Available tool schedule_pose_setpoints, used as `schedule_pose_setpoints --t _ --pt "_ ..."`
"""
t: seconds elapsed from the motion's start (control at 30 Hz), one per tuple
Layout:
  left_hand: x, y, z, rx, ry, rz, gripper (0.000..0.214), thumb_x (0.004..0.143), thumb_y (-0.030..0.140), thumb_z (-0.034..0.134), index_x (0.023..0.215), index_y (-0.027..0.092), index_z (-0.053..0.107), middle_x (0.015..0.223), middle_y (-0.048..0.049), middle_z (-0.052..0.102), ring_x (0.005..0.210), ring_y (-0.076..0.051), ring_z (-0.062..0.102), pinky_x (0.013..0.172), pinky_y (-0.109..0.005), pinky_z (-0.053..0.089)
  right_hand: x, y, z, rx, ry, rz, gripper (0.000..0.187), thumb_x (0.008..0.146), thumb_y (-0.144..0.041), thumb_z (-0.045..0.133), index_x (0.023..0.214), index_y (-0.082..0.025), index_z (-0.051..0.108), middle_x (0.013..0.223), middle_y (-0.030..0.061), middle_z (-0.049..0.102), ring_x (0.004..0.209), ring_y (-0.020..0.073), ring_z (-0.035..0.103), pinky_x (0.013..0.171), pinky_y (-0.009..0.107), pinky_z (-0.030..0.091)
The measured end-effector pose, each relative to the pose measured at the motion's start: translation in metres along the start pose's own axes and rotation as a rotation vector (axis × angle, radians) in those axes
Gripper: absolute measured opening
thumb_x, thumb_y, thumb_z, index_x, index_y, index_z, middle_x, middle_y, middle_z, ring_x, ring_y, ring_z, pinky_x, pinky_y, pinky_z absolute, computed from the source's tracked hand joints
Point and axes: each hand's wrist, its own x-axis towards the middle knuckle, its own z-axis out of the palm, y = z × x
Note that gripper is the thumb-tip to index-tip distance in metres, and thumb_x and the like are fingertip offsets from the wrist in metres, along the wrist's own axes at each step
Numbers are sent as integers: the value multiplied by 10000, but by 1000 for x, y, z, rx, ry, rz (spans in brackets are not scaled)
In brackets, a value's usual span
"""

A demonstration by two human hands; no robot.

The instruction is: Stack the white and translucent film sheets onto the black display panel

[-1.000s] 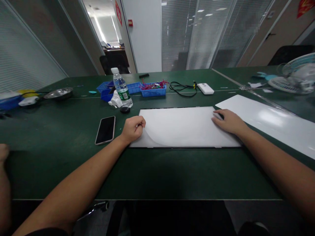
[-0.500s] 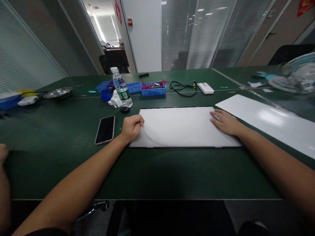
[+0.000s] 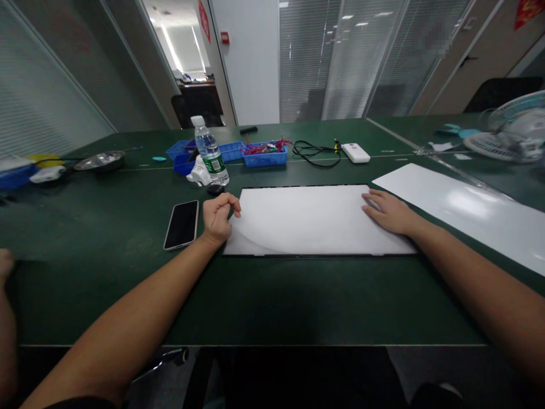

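Note:
A thin white sheet (image 3: 298, 218) lies over a flat, dark-edged rectangular panel (image 3: 298, 255) on the table. Near its left front corner, a curved line shows the sheet bowing slightly up. My left hand (image 3: 218, 217) is closed at the left edge, thumb and fingers curled together on the sheet's margin; the fingertips partly hide the grip. Across from it, my right hand (image 3: 387, 211) rests flat on the right end, fingers stretched out and touching the surface.
A phone (image 3: 182, 225), a black mouse (image 3: 216, 190) and a water bottle (image 3: 210, 150) stand left of the panel. Behind are a blue tray of wires (image 3: 266, 158), a black cable (image 3: 317, 154) and a white box (image 3: 356, 153). A glossy white sheet (image 3: 464, 210) lies right. Another person's arm (image 3: 6, 318) shows far left.
My left hand has shifted left and slightly up, to the panel's left edge. The curve in the sheet has moved left and flattened. My right hand has hardly moved.

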Motion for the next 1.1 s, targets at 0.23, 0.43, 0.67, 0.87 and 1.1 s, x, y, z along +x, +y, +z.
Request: schedule_pose_setpoints --t 0.23,0.43,0.67,0.87,1.1 --pt "4 -4 5 -82 159 -61 594 1007 689 420 629 276 619 537 -17 580 547 -217 587 884 -455 590 0 -3 -3 -5 -16 -1 718 1091 -626 370 1593 -175 617 1706 194 526 1582 404 494 1309 598 416" --pt "4 -3 8 -69 122 -127 788 1058 801 280 618 267 655 557 -44 619 612 -225 654 963 -469 611 -1 -5 -4 -9 -26 21 719 1092 -640 365 1609 -204 607 1716 165 521 1593 374 489 1321 570 405" --pt "14 -9 5 -108 314 -321 788 1050 808 203 596 279 570 531 -25 571 577 -197 644 909 -415 626 0 -2 -3 7 -14 -14 692 1089 -628 376 1598 -221 608 1705 163 538 1587 375 498 1310 592 416" --pt "6 -17 4 226 -55 -390 543 1038 621 441 804 238 745 836 -77 777 844 -252 743 946 -426 607 -1 -6 -6 -12 -37 -4 729 1088 -629 361 1601 -170 601 1717 198 513 1580 388 504 1319 575 408" --pt "-8 -22 12 636 -606 -386 546 932 500 647 1387 214 746 1608 -164 610 1567 -403 513 1319 -605 386 -2 -9 -9 -10 -50 5 731 1087 -629 368 1603 -165 597 1713 202 516 1589 391 489 1323 568 401"
